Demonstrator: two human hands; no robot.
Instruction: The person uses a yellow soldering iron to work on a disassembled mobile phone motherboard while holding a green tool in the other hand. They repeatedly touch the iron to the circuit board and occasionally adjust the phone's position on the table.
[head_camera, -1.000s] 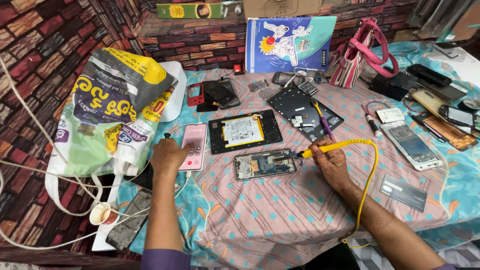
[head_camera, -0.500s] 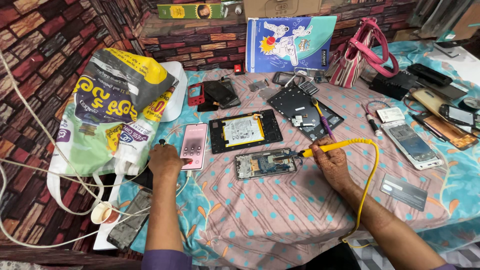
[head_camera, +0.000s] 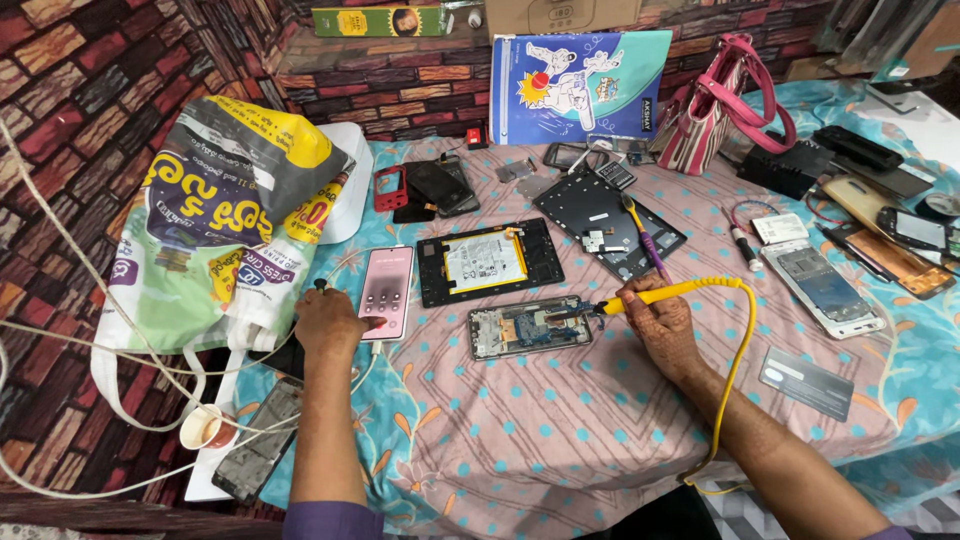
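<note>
At table centre lies the opened phone (head_camera: 530, 327), circuit board bared upward for access. Right hand (head_camera: 662, 322) pinches the yellow soldering iron (head_camera: 665, 293) pen-style, tip angled onto the board's right end. Left hand (head_camera: 330, 322) rests aside, thumb pressing the pink-screened phone (head_camera: 386, 291), plugged into a white cable (head_camera: 368, 362).

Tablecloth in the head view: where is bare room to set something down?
Bare cloth lies between the forearms, below the opened phone. A smaller patch sits between right hand and grey card. The back and right edge are crowded.
</note>
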